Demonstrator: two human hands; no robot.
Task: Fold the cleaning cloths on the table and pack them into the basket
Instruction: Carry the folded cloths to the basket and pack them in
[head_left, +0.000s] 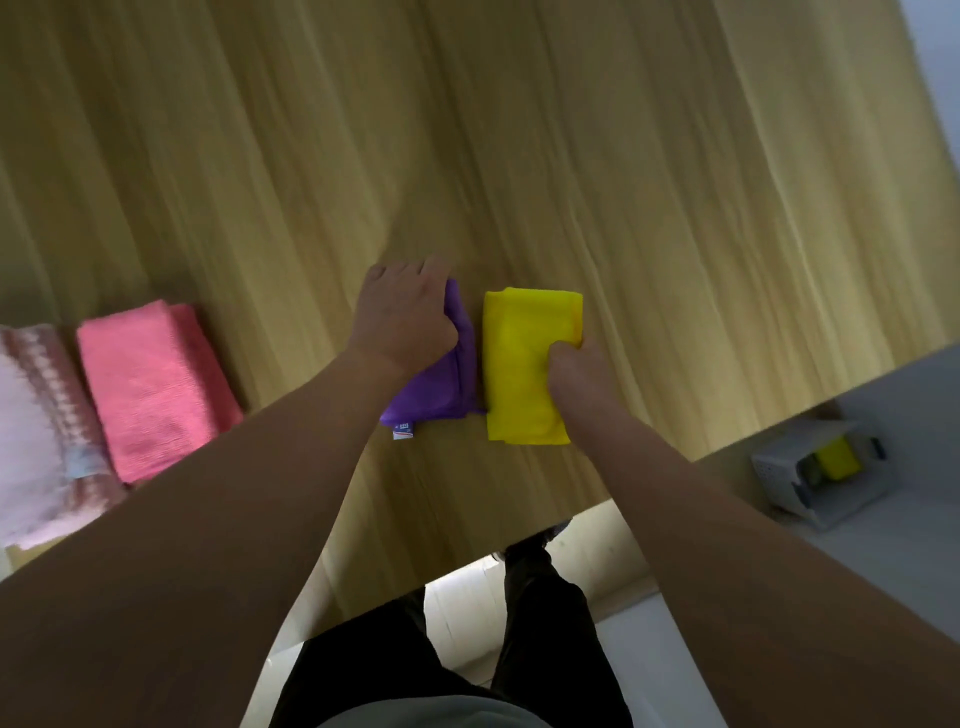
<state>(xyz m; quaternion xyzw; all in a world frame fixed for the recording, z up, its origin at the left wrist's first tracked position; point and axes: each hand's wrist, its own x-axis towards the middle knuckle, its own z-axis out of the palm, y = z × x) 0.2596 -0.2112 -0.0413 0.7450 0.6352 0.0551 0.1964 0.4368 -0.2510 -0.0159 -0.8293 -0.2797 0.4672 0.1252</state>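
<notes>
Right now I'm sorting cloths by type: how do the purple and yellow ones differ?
The purple cloth is mostly covered by the left hand; the yellow cloth shows nearly whole, gripped at its edge by the right hand. Purple shows a label; yellow shows none. Both lie folded on the table.

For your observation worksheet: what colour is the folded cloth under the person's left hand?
Purple cloth, gripped by the left hand; head view.

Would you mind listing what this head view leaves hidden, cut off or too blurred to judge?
- Folded purple cloth: far half hidden under the left hand.
- Small white label on it: print too small to read.
- Pale pink fluffy cloth: cut off by the left edge, blurred.
- White plastic basket on the floor: small, blurred; only something yellow shows inside.
- Right hand fingertips: hidden behind the folded yellow cloth.
</notes>
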